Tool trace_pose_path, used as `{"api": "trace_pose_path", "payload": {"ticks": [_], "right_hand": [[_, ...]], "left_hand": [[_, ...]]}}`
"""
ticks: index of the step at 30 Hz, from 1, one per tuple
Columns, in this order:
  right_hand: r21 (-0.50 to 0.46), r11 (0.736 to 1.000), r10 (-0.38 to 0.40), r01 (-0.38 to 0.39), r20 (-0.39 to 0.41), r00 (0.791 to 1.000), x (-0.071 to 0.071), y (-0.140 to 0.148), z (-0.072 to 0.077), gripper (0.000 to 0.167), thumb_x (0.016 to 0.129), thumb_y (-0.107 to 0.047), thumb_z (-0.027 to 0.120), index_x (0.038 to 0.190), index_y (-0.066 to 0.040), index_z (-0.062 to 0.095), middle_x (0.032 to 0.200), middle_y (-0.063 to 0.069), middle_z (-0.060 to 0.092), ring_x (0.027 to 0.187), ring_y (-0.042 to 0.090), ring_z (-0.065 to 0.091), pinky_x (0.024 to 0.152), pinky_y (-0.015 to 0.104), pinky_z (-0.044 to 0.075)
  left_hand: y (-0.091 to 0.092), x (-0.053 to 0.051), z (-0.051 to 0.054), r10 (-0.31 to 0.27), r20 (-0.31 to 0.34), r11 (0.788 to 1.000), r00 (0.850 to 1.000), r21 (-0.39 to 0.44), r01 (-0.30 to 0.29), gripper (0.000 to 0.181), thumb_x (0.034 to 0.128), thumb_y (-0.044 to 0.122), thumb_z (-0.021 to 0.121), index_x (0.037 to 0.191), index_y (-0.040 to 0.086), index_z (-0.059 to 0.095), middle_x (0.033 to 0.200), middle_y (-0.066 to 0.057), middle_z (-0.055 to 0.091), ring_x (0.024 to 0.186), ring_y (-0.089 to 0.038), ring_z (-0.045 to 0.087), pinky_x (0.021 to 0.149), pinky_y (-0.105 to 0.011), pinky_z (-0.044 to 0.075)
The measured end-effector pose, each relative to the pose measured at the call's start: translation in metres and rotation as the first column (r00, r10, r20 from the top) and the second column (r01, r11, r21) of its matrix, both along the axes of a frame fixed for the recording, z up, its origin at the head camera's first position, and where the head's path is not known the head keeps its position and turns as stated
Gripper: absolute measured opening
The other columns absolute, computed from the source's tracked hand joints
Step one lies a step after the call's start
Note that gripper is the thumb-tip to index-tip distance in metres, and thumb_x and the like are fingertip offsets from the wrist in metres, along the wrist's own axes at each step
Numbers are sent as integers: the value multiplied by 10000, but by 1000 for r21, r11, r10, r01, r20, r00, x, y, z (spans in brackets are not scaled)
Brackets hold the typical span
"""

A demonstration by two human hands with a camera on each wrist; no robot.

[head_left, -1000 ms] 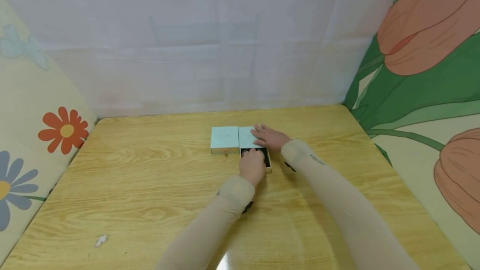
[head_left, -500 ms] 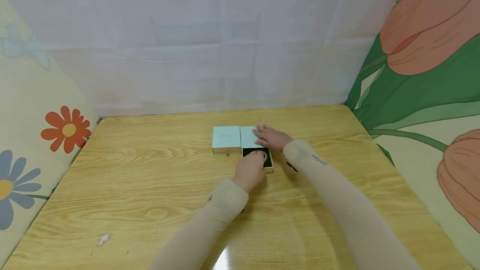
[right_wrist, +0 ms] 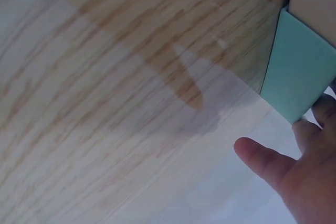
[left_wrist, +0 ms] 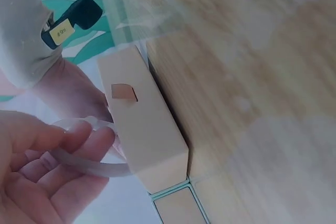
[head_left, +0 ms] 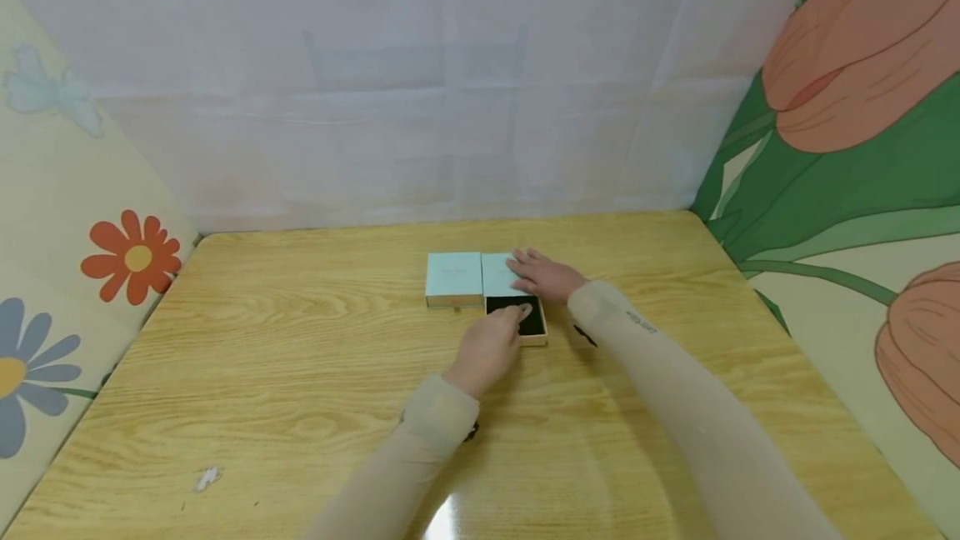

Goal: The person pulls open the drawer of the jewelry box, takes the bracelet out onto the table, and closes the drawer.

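While the left hand (head_left: 483, 348) pinches a round, milky translucent ring (left_wrist: 102, 169) over the cream cardboard drawer (left_wrist: 149, 124), its far edge hides behind the drawer front; can't tell if it touches the black lining (head_left: 534, 327). Right hand (head_left: 551, 278), farther from it, lies fingers spread on the pale-blue box sleeve (head_left: 497, 275).

The ring (left_wrist: 110, 169) is whitish, boxes (head_left: 453, 273) pale blue, table (head_left: 300, 373) wood-grained.

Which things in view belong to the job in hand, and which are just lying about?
In use:
pale ring, pinched by the left hand
opened blue box, under the right hand

Apparently lying about:
closed blue box, untouched beside the opened one
white scrap or mark on the table
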State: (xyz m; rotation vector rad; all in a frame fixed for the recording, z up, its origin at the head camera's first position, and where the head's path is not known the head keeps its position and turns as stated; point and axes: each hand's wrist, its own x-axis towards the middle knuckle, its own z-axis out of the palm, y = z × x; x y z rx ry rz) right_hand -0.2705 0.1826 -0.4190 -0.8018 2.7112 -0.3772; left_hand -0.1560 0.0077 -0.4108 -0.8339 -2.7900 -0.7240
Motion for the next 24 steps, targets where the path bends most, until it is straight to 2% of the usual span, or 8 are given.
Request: {"api": "trace_pose_path", "payload": {"ticks": [3, 7, 14, 19, 22, 24], "right_hand": [[-5, 1000, 6, -6, -8, 1000, -1, 0, -2, 595, 1058, -345, 390, 1533, -35, 212, 1592, 181, 123, 1455, 394, 55, 1172, 494, 89], [-10, 1000, 11, -11, -8, 1000, -2, 0, -3, 594, 1057, -343, 391, 1533, -35, 213, 1591, 184, 123, 1454, 397, 56, 1173, 491, 89], [-17, 1000, 10, -10, -4, 1000, 0, 0, 0, 596, 1055, -339, 404, 1530, -29, 221, 1588, 192, 128, 1453, 399, 55, 1171, 497, 95], [-22, 1000, 12, -12, -12, 1000, -2, 0, -2, 598, 1053, -341, 403, 1528, -24, 225, 1585, 202, 128, 1452, 403, 58, 1171, 496, 101], [-25, 999, 20, -21, -24, 1000, -3, 1, -3, 598, 1055, -346, 392, 1524, -11, 231, 1582, 216, 130, 1449, 413, 65, 1169, 498, 108], [-28, 999, 19, -20, -19, 1000, -3, 2, -4, 600, 1056, -351, 386, 1525, -11, 229, 1584, 215, 124, 1450, 410, 59, 1170, 498, 103]], "left_hand": [[-4, 0, -2, -5, -7, 999, 1000, 44, 5, 267, 938, -32, 592, 1204, -25, 615, 1100, -151, 675, 985, -234, 666, 779, -303, 561], [-7, 0, -5, -2, 12, 994, 1000, 106, 1, 209, 935, -44, 594, 1141, -36, 627, 1029, -147, 685, 915, -236, 678, 755, -317, 564], [-12, -4, -4, 52, 30, 973, 998, 222, -58, 161, 957, -38, 559, 1103, -70, 621, 1015, -186, 686, 898, -288, 681, 747, -347, 566], [-15, -6, -3, 80, 68, 950, 994, 295, -97, 188, 969, -45, 527, 1130, -93, 610, 1041, -209, 680, 960, -317, 669, 803, -373, 558], [-17, -7, -3, 96, 95, 927, 991, 353, -123, 179, 966, -65, 513, 1107, -99, 617, 1018, -213, 680, 960, -325, 665, 807, -390, 555], [-18, -8, -4, 106, 127, 903, 986, 402, -149, 187, 963, -83, 500, 1106, -111, 617, 1020, -224, 678, 965, -331, 665, 819, -400, 552]]}}
